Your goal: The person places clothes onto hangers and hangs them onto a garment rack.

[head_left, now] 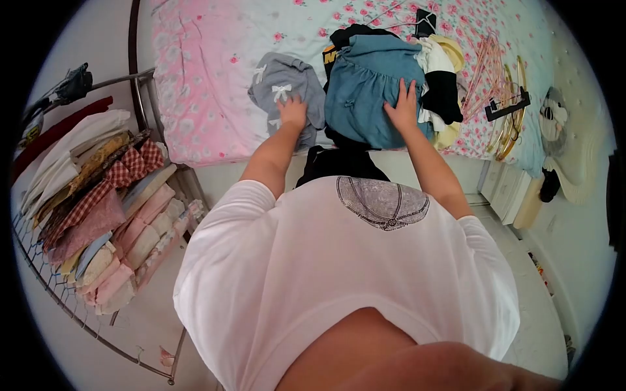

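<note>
A grey garment with small white bows [264,91] lies on the bed, and my left hand [293,112] rests on it with the fingers apart. To its right is a teal gathered garment [365,81], spread over darker clothes. My right hand [403,107] lies on the teal garment's right part, fingers stretched out and spread. Black cloth with yellow lettering [330,55] shows from under the teal garment's upper left edge. White, black and pale yellow clothes, among them a black piece [443,98], lie against its right side.
The bed [202,78] has a floral cover. Pink hangers [482,75], gold hangers [516,107] and a black clip hanger [507,107] lie at its right. A metal rack [78,322] with many hung or folded clothes [104,195] stands left. White drawers [505,189] are at right.
</note>
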`<state>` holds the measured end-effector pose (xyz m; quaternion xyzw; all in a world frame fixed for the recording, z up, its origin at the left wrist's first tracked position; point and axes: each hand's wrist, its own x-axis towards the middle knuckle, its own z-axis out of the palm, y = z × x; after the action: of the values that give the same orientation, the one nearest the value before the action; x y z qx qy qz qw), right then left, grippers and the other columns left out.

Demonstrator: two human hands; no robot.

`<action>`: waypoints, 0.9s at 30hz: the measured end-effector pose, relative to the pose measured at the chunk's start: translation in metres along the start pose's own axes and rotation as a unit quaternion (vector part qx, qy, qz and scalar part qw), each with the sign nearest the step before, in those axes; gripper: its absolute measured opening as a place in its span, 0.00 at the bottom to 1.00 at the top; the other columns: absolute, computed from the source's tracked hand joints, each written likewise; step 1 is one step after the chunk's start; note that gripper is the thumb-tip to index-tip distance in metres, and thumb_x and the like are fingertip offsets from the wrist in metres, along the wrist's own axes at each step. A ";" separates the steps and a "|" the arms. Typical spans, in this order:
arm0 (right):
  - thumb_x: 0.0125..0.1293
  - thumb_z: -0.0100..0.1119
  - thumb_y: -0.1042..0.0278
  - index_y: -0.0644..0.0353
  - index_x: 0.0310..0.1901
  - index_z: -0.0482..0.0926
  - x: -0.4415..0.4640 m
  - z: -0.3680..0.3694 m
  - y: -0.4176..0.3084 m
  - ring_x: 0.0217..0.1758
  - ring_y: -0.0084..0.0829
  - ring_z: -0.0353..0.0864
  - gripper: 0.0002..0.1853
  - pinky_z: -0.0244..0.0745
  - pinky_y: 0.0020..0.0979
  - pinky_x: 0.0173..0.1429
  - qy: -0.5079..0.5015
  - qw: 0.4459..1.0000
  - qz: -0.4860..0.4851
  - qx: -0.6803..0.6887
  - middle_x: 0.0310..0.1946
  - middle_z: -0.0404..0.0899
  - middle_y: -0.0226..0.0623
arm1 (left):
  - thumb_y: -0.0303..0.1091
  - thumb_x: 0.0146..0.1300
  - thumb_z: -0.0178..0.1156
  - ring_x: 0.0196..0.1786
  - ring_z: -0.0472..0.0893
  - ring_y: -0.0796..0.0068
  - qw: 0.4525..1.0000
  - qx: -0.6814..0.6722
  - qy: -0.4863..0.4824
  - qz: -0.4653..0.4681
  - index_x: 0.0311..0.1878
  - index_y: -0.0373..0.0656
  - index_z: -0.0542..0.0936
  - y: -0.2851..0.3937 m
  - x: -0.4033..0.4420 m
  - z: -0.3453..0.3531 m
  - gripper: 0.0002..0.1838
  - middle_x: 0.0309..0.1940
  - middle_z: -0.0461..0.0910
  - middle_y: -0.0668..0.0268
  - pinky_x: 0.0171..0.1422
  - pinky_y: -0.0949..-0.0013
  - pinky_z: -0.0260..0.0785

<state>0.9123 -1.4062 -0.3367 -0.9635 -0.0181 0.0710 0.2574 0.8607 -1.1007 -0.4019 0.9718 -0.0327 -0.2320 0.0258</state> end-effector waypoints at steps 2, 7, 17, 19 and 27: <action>0.46 0.61 0.61 0.56 0.65 0.50 0.000 0.006 0.004 0.67 0.54 0.45 0.44 0.47 0.41 0.68 0.011 1.000 -0.005 0.007 0.66 0.39 0.59 | 0.32 0.57 0.45 0.52 0.71 0.61 0.999 -0.038 0.007 -0.015 0.48 0.50 0.71 -0.003 0.003 0.006 0.15 0.46 0.73 0.58 0.62 0.41 0.48; 0.46 0.61 0.61 0.58 0.64 0.52 -0.004 0.004 0.003 0.66 0.55 0.48 0.43 0.48 0.41 0.67 -0.002 1.000 0.020 0.014 0.65 0.42 0.60 | 0.30 0.57 0.48 0.43 0.75 0.55 0.961 -0.254 0.101 -0.038 0.43 0.43 0.69 0.002 0.005 -0.023 0.10 0.37 0.75 0.53 0.50 0.53 0.62; 0.35 0.72 0.56 0.64 0.63 0.50 -0.036 -0.032 -0.044 0.65 0.52 0.51 0.54 0.50 0.41 0.66 0.057 0.969 -0.153 0.188 0.63 0.47 0.58 | 0.26 0.59 0.50 0.40 0.72 0.69 0.772 -0.563 0.217 0.201 0.42 0.39 0.66 0.086 -0.033 -0.200 0.09 0.35 0.71 0.61 0.46 0.70 0.62; 0.34 0.73 0.57 0.66 0.62 0.51 -0.032 -0.044 -0.058 0.65 0.47 0.53 0.54 0.52 0.40 0.65 0.078 0.941 -0.210 0.254 0.61 0.52 0.55 | 0.27 0.60 0.49 0.41 0.69 0.75 0.726 -0.614 0.207 0.230 0.42 0.39 0.65 0.103 -0.045 -0.226 0.08 0.35 0.70 0.64 0.47 0.72 0.61; 0.56 0.55 0.67 0.64 0.49 0.71 -0.020 -0.143 -0.095 0.49 0.32 0.73 0.19 0.65 0.29 0.52 -0.079 0.934 -0.075 0.340 0.43 0.76 0.40 | 0.29 0.61 0.51 0.37 0.67 0.78 0.559 -0.753 0.301 0.175 0.42 0.37 0.67 0.169 -0.062 -0.291 0.09 0.34 0.70 0.66 0.44 0.74 0.62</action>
<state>0.9137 -1.3959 -0.1642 -0.8054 -0.0857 0.1294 0.5721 0.9285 -1.2543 -0.1038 0.5881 -0.0056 0.1426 0.7961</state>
